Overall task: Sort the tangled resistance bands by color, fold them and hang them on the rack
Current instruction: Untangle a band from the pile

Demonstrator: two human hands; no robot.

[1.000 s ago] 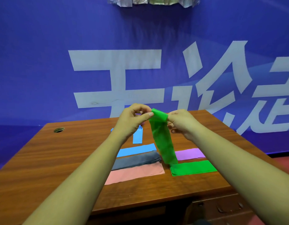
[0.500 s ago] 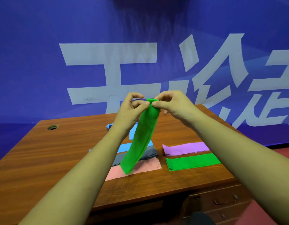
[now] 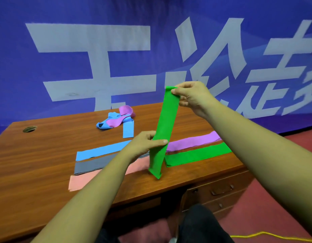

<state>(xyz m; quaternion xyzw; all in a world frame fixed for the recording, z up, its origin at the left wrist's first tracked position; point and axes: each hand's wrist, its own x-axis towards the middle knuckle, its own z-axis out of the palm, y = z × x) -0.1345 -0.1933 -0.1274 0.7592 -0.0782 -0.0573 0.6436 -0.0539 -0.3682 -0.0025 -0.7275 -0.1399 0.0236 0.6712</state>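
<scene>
Both hands pinching green band point(image 3: 166, 127)

Wooden desk point(image 3: 37, 163) before a blue banner point(image 3: 64, 67).
Cable hole point(image 3: 29, 129) at the desk's ten o'clock, drawers point(image 3: 220, 192) at five o'clock, yellow cord point(image 3: 267, 235) on red floor point(image 3: 274, 199).

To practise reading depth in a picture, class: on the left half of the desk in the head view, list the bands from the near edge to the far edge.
pink band → grey band → flat blue band → tangled blue and purple bands
</scene>
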